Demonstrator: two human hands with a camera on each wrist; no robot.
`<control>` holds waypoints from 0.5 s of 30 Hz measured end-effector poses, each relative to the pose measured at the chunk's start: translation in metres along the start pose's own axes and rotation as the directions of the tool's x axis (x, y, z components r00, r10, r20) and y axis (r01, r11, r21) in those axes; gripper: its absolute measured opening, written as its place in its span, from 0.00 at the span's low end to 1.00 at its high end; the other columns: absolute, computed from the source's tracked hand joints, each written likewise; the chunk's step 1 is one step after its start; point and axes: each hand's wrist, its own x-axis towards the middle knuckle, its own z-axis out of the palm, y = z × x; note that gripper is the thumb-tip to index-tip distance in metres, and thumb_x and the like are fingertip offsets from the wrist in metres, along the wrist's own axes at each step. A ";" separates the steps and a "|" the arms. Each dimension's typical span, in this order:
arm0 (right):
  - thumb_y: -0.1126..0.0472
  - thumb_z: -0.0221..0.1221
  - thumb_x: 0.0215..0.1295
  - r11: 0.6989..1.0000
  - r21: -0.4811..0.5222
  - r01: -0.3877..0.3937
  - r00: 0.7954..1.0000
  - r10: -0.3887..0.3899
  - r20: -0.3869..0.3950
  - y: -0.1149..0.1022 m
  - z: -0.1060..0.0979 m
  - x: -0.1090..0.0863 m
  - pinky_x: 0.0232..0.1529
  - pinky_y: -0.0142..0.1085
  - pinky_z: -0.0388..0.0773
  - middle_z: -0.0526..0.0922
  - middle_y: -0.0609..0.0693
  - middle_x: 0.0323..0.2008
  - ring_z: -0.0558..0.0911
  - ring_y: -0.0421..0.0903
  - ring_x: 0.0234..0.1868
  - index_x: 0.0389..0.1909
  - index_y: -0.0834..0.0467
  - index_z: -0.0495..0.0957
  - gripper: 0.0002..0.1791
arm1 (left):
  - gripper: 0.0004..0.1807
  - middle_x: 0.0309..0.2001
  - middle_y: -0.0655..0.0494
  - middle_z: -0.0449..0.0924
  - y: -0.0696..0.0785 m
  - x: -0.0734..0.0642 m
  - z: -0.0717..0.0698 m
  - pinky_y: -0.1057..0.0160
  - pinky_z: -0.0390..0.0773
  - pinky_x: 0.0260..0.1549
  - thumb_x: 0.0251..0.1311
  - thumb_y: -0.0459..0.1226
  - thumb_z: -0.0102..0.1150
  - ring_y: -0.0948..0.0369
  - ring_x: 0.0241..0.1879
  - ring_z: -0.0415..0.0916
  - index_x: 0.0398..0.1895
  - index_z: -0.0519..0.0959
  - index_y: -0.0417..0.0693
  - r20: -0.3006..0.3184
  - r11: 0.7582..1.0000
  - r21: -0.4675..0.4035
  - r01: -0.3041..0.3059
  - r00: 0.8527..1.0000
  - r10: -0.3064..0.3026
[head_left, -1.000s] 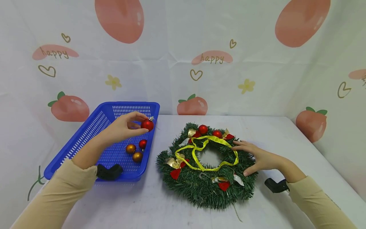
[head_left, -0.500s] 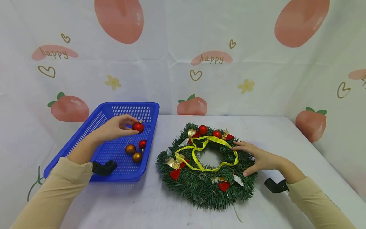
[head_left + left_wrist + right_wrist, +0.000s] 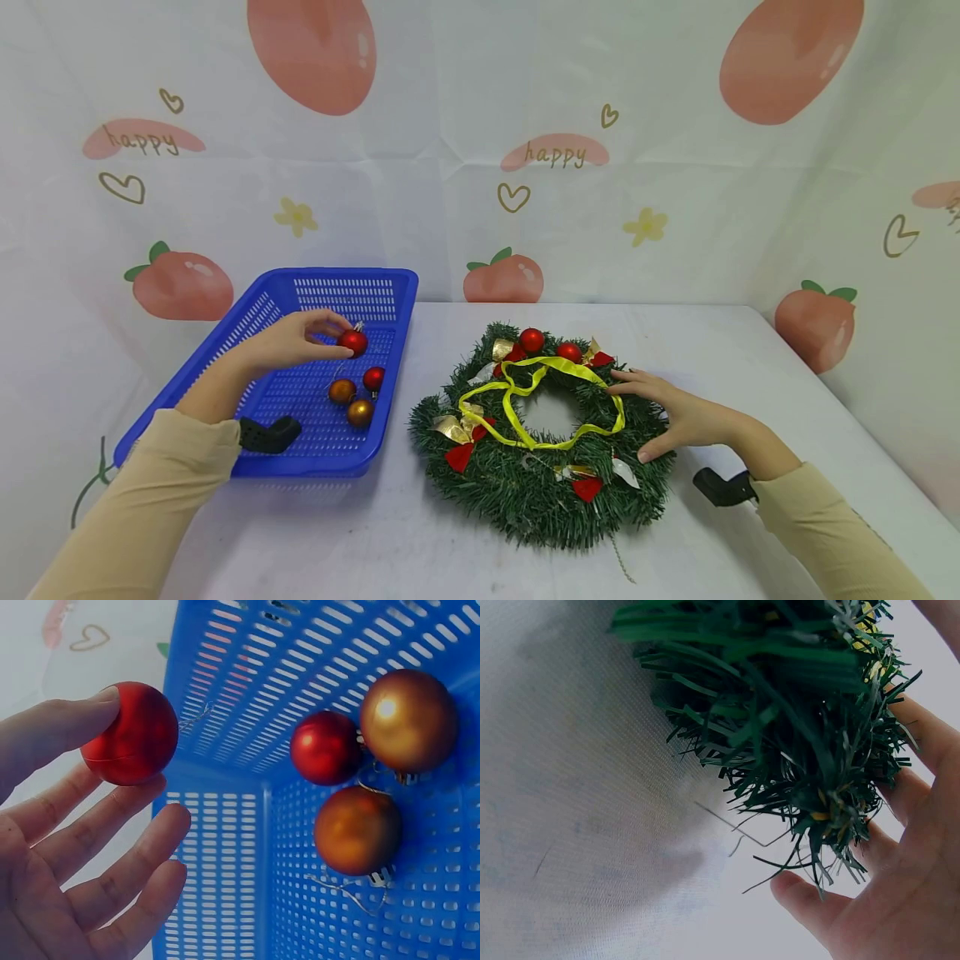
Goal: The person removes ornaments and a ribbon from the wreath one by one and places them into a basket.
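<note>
In the head view my left hand [image 3: 300, 343] pinches a red Christmas ball [image 3: 352, 342] between thumb and fingers, over the blue plastic basket [image 3: 407, 333]. The left wrist view shows the red Christmas ball [image 3: 133, 735] held clear of the basket floor, its silver string trailing off. Another red ball [image 3: 373, 378] and two gold ones [image 3: 342, 391] lie in the basket. My right hand [image 3: 686, 417] rests on the right edge of a green Christmas wreath [image 3: 540, 500], fingers spread. In the right wrist view, green tinsel [image 3: 802, 742] partly hides those fingers.
A yellow ribbon [image 3: 558, 364] lies looped on the wreath, among red balls [image 3: 532, 340] and red, gold and white bows. The white table [image 3: 442, 558] meets a printed cloth backdrop [image 3: 450, 100] at the back. A thin string [image 3: 621, 558] trails from the wreath's front.
My left hand has moved left and slightly down over the basket, carrying the red Christmas ball away from the right rim. The right hand and wreath have stayed in place.
</note>
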 end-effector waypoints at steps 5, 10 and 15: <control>0.55 0.71 0.46 1.000 0.001 -0.002 1.000 0.002 -0.002 0.001 0.000 -0.001 0.54 0.76 0.48 0.49 0.67 0.70 0.41 0.61 0.73 0.67 0.54 0.61 0.45 | 0.23 0.53 0.34 0.75 -0.005 0.002 0.001 0.45 0.77 0.48 0.58 0.43 0.60 0.45 0.47 0.79 0.53 0.72 0.39 0.020 1.000 0.021 -0.010 1.000 0.010; 0.54 0.71 0.46 1.000 0.001 0.006 1.000 -0.006 -0.006 0.001 0.000 -0.001 0.53 0.76 0.49 0.49 0.67 0.70 0.38 0.26 0.72 0.67 0.54 0.61 0.45 | 0.23 0.52 0.31 0.75 -0.009 0.004 0.001 0.44 0.77 0.48 0.57 0.43 0.62 0.43 0.47 0.78 0.51 0.73 0.37 0.032 0.998 0.056 -0.022 0.999 0.020; 0.55 0.71 0.46 1.000 0.001 0.007 1.000 -0.007 -0.004 0.001 0.000 -0.001 0.54 0.76 0.49 0.49 0.67 0.70 0.39 0.38 0.75 0.67 0.53 0.61 0.45 | 0.23 0.51 0.32 0.76 -0.013 0.007 0.003 0.43 0.75 0.49 0.57 0.43 0.62 0.39 0.53 0.72 0.50 0.74 0.37 0.043 0.995 0.100 -0.008 0.999 0.004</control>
